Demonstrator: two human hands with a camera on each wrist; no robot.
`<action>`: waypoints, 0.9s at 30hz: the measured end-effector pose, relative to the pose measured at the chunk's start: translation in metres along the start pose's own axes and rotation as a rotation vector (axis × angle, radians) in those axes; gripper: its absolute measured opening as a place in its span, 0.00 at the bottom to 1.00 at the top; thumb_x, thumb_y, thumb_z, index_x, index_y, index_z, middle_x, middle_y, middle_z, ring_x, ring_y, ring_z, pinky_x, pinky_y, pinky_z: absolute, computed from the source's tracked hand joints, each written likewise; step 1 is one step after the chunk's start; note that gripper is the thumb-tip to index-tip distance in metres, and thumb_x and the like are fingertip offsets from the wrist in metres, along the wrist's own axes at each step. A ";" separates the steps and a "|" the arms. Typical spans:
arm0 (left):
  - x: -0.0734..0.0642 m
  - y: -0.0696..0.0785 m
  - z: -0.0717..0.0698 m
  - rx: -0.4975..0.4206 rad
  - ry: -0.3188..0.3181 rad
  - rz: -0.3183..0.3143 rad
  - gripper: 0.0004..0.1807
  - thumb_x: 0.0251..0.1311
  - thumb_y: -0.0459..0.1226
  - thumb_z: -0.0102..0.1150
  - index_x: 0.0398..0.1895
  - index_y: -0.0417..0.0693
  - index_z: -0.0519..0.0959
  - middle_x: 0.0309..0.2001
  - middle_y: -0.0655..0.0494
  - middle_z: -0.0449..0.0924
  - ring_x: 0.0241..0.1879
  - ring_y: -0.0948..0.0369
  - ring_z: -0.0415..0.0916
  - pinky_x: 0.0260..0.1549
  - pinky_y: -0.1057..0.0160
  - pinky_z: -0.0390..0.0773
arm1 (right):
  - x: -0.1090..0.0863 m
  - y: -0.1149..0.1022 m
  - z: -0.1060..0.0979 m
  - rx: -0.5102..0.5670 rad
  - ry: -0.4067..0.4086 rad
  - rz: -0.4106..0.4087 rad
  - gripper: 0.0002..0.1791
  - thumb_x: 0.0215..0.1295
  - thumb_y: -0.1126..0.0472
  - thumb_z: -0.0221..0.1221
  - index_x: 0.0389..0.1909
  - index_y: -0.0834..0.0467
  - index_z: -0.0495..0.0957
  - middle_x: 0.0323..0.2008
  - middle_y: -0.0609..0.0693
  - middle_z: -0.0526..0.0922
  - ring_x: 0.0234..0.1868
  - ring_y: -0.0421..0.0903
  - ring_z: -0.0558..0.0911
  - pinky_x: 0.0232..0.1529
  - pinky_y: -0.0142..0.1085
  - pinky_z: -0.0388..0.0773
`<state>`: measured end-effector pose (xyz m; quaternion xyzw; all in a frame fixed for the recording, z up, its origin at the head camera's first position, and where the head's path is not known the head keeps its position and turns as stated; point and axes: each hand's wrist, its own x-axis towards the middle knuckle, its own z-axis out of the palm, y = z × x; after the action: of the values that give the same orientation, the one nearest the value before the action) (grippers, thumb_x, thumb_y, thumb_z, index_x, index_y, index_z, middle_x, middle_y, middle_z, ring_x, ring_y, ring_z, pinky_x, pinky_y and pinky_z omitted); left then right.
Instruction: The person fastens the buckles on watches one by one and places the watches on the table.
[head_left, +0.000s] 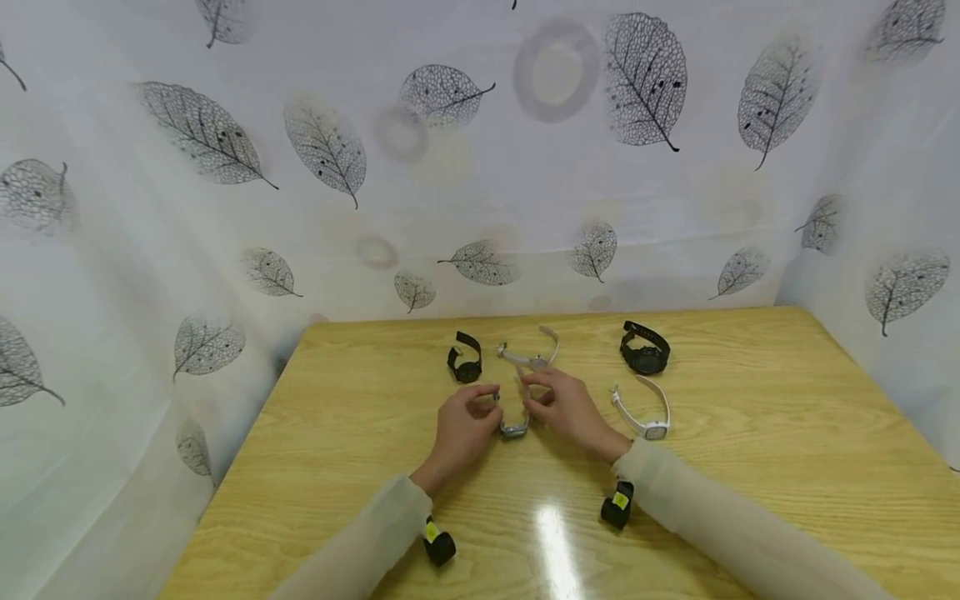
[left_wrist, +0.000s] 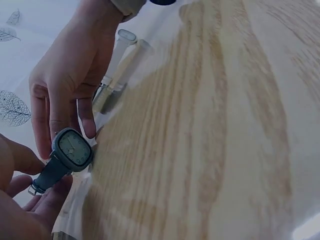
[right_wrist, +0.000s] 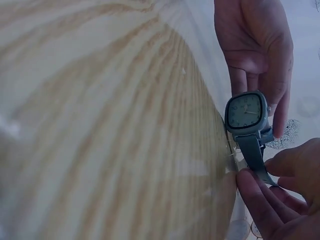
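Observation:
A square-faced wristwatch with a grey-green strap (head_left: 514,432) is held between my two hands, its face toward the near side of the wooden table. My left hand (head_left: 463,427) pinches the strap half with the buckle (left_wrist: 33,190). On the other side, my right hand (head_left: 566,407) pinches the free strap half (right_wrist: 254,155) between thumb and fingers. The watch face (right_wrist: 245,110) shows clearly in both wrist views. In the head view the fingers partly cover the strap. Just beyond the hands lies a white-strapped watch (head_left: 537,363).
A small black watch (head_left: 468,372) lies at the back left of the wooden table (head_left: 337,450). To the right are a larger black watch (head_left: 647,360) and a white square-faced watch (head_left: 656,431). A leaf-patterned curtain (head_left: 480,183) hangs behind the table.

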<state>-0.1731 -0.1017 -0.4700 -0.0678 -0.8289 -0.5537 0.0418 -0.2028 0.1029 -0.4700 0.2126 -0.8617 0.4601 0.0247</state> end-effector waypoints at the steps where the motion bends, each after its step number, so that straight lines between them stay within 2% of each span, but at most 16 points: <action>1: 0.001 0.000 0.000 -0.037 -0.004 -0.005 0.19 0.63 0.28 0.65 0.57 0.38 0.83 0.57 0.46 0.83 0.45 0.54 0.87 0.43 0.63 0.86 | 0.000 0.000 0.000 0.008 0.006 0.001 0.20 0.68 0.69 0.66 0.60 0.67 0.80 0.62 0.62 0.78 0.37 0.47 0.89 0.31 0.28 0.84; 6: 0.004 0.001 -0.001 -0.205 -0.026 -0.039 0.20 0.64 0.26 0.65 0.60 0.33 0.80 0.59 0.39 0.81 0.50 0.49 0.85 0.42 0.65 0.86 | -0.002 -0.002 0.000 0.051 0.030 -0.019 0.21 0.69 0.69 0.65 0.62 0.66 0.79 0.66 0.62 0.75 0.36 0.47 0.89 0.32 0.29 0.85; 12: 0.010 0.007 -0.004 -0.347 -0.030 -0.078 0.22 0.66 0.25 0.64 0.64 0.33 0.77 0.61 0.36 0.79 0.50 0.52 0.85 0.45 0.66 0.85 | 0.001 -0.006 -0.007 0.085 0.079 -0.062 0.21 0.70 0.68 0.64 0.63 0.62 0.79 0.61 0.59 0.78 0.38 0.49 0.89 0.35 0.31 0.86; 17: 0.015 0.012 -0.005 -0.413 -0.015 -0.016 0.21 0.65 0.24 0.64 0.62 0.32 0.78 0.60 0.33 0.77 0.49 0.49 0.85 0.46 0.64 0.86 | 0.005 -0.009 -0.016 0.126 0.084 -0.059 0.22 0.71 0.65 0.65 0.64 0.58 0.79 0.58 0.56 0.81 0.40 0.48 0.88 0.38 0.32 0.87; 20: 0.018 0.015 -0.005 -0.423 -0.001 0.024 0.20 0.64 0.24 0.65 0.60 0.35 0.80 0.59 0.37 0.79 0.50 0.46 0.85 0.47 0.64 0.86 | 0.005 -0.013 -0.022 0.171 0.086 -0.033 0.23 0.71 0.62 0.66 0.65 0.55 0.78 0.53 0.56 0.85 0.39 0.48 0.88 0.39 0.33 0.86; 23: 0.020 0.020 -0.005 -0.430 0.013 0.060 0.19 0.64 0.25 0.66 0.58 0.36 0.81 0.56 0.41 0.82 0.49 0.44 0.85 0.46 0.63 0.86 | 0.008 -0.017 -0.027 0.237 0.098 -0.030 0.23 0.72 0.62 0.65 0.66 0.57 0.78 0.54 0.60 0.85 0.40 0.54 0.88 0.40 0.39 0.88; 27: 0.023 0.024 -0.004 -0.449 0.035 0.088 0.15 0.66 0.26 0.65 0.56 0.36 0.83 0.50 0.42 0.84 0.46 0.45 0.86 0.45 0.61 0.87 | 0.012 -0.019 -0.028 0.299 0.143 -0.048 0.21 0.74 0.64 0.62 0.65 0.61 0.78 0.60 0.62 0.81 0.42 0.63 0.86 0.39 0.51 0.87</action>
<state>-0.1918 -0.0947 -0.4428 -0.1018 -0.6803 -0.7230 0.0642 -0.2109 0.1125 -0.4361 0.2012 -0.7743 0.5964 0.0650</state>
